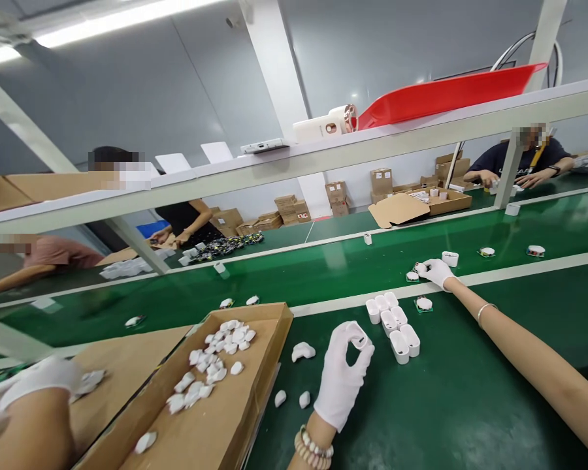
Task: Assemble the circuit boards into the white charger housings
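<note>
My gloved left hand (pixel 340 375) is closed around a small white plastic housing (pixel 360 341), its opening tilted toward me, above the green work surface. To its right stands a cluster of similar open white housings (pixel 400 344). My gloved right hand (pixel 437 272) reaches onto the green belt, fingertips pinched on a small circuit board (pixel 418 267). Just below those fingertips lies another board with a white part on it (pixel 412 277). One more such board (pixel 424 305) sits on the near side of the white strip. A white housing (pixel 449 259) stands beside my right hand.
A cardboard tray (pixel 259 378) with several white foam-like pieces lies to my left. Loose white pieces (pixel 304 351) lie beside it. A co-worker's gloved hand (pixel 44 382) is at far left. A shelf rail (pixel 255 173) crosses above the belt; other people work beyond it.
</note>
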Motion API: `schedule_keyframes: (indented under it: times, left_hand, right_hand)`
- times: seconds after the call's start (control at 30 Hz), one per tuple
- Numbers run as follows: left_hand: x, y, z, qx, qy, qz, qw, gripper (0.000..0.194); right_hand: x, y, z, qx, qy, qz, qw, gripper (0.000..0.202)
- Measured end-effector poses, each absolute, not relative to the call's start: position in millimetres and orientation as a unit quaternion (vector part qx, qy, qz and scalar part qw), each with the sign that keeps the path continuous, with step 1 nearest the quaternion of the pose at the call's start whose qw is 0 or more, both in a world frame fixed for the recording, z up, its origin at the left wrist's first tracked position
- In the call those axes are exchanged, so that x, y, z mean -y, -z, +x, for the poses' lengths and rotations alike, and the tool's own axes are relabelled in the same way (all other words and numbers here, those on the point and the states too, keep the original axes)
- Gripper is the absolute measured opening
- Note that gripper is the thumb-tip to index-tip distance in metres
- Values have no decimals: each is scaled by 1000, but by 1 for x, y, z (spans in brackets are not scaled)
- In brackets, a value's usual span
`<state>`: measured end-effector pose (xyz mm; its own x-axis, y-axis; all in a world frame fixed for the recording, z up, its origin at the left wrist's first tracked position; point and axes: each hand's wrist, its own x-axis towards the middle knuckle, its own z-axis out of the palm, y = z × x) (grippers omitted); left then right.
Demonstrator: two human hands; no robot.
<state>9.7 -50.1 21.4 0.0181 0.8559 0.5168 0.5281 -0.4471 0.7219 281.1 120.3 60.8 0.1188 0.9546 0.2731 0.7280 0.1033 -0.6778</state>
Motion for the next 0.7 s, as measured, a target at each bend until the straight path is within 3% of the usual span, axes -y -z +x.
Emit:
schedule_keyframes:
  times: [0.17,0.33,0.47,0.7]
  left_hand:
    - [52,-19,9,-522,-527,647,180,51]
    - [58,-30,5,-509,-489,702,94,40]
    - [62,-41,0,-485,-482,729,29,44]
    - [70,-59,-5,-427,-476,766,-67,49]
  right_hand:
    - [-112,-88,272,677,-243,-552,422,32]
    - [-88,-106,250,713,-347,-425,436,44]
    - [-38,-114,226,765,-398,-293,413,50]
    - [27,-125,211,883,-225,-182,370,28]
